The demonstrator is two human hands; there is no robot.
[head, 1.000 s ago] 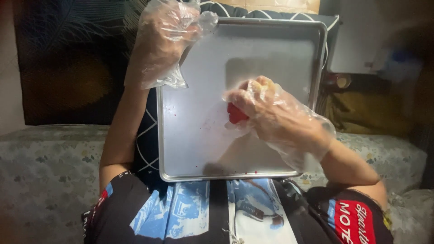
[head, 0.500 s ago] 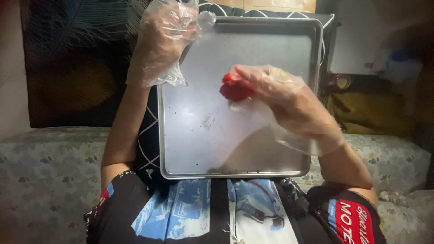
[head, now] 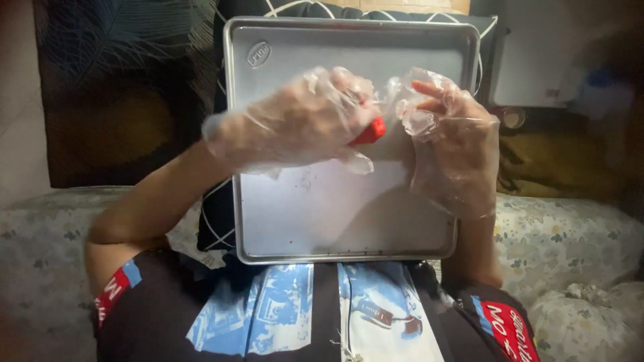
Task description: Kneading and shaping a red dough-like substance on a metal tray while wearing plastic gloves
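- The left hand (head: 295,121), in a loose clear plastic glove, is curled around a small red piece (head: 371,131), which pokes out at the fingertips. The forearm rises from the lower left and crosses in front of the tray, wrist bent so the knuckles face the camera.
- The right hand (head: 449,144), gloved the same way, stands upright just beside the left one, palm turned inward. Its fingers (head: 429,94) are bent toward the red piece, and they appear to hold nothing; whether they touch the red piece cannot be told through the crumpled plastic.
- Largest of the things, the metal baking tray (head: 335,214) stands almost on edge against a dark patterned cushion (head: 221,214), its lower rim resting at the person's lap. Propped so, it probably serves as a backing close behind both hands. A few small red specks dot its bare surface.
- The pale flowered sofa (head: 577,234) runs behind on both sides.
- The red piece sits in front of the tray's upper middle, between the two hands, pinched at the left fingertips, likely so that the other hand can get at its free end.
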